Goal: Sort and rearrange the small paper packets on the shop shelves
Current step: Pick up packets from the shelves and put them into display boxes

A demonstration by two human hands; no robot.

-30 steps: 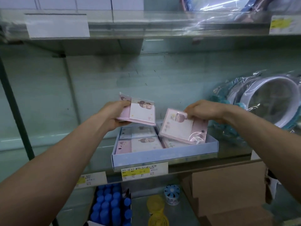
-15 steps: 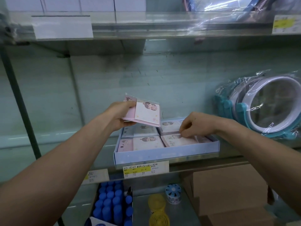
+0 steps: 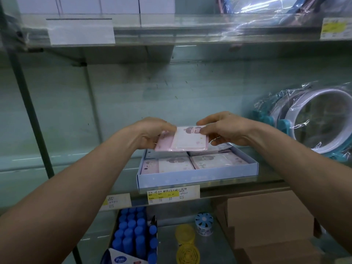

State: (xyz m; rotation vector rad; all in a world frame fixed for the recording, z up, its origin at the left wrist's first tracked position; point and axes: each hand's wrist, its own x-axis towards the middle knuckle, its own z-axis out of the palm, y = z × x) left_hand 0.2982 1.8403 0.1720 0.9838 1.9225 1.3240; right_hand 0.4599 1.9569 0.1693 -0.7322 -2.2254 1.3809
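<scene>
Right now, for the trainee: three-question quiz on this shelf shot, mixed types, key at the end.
1. True or false: both hands hold the raised pink packets.
2. The blue tray of packets sits: A) on the top shelf B) on the middle shelf, above a yellow-marked price label C) inside a cardboard box.
3. Fill in: the blue-capped bottles stand on the shelf ___ the tray.

Key: 1 true, left hand and right hand each grip an end. 2 B. 3 below.

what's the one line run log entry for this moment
left hand: holding pink packet stack | right hand: pinching stack's right end | stack: held above blue tray | tray: packets inside, on shelf
</scene>
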